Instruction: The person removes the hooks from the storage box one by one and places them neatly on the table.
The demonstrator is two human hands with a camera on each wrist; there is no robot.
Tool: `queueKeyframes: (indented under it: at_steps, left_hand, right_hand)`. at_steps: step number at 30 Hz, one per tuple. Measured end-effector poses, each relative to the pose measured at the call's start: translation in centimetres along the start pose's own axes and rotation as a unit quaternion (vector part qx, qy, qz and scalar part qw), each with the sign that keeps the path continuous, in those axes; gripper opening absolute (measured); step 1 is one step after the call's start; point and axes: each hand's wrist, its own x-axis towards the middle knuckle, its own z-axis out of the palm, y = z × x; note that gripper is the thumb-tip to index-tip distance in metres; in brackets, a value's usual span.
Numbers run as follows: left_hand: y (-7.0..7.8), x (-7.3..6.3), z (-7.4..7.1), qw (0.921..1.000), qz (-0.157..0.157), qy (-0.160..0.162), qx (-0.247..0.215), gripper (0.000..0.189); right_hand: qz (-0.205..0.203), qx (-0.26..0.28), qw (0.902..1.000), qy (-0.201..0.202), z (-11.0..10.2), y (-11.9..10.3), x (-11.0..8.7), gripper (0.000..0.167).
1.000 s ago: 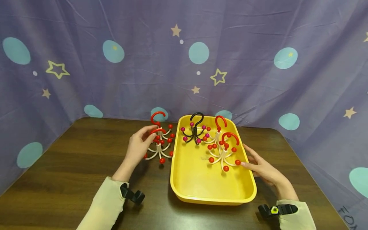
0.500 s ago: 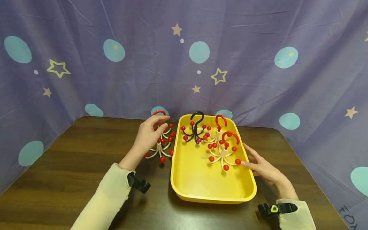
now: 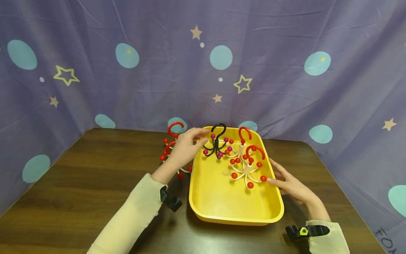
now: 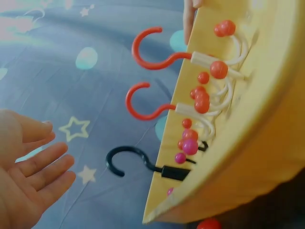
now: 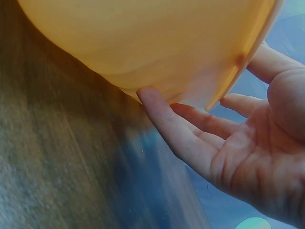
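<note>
A yellow tray (image 3: 234, 208) stands on the table. Inside, at its back left, is a black multi-arm hook hanger (image 3: 216, 144) with magenta ball tips. To its right are two white hangers with red hooks and red balls, a rear one (image 3: 242, 141) and a front one (image 3: 247, 170). My left hand (image 3: 185, 149) hovers over the tray's left rim, near the black hanger, fingers extended and holding nothing. My right hand (image 3: 293, 186) holds the tray's right side, thumb over the rim and fingers against the outer wall (image 5: 143, 57).
Left of the tray, two more red-hooked white hangers stand on the table, a far one (image 3: 174, 127) and a near one (image 3: 168, 147) partly hidden behind my left hand. A patterned purple curtain (image 3: 177, 70) hangs behind the brown table (image 3: 79, 183).
My left hand has let go of the near red-hooked hanger left of the tray and moved right, over the tray's left rim. The right hand stays at the tray's right side.
</note>
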Motion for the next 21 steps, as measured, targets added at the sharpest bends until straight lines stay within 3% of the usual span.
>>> queueKeyframes:
  at_steps: [11,21]
  left_hand:
    - [1.9,0.9,2.1,0.9980,-0.018,-0.058,-0.017,0.029]
    - [3.1,1.6,3.9,0.9920,0.009,-0.120,0.037,0.032]
  right_hand:
    - [-0.003,0.000,1.0000,0.002,0.0,0.1,-0.1,0.078]
    - [-0.002,0.001,1.0000,0.003,0.0,0.1,-0.1,0.079]
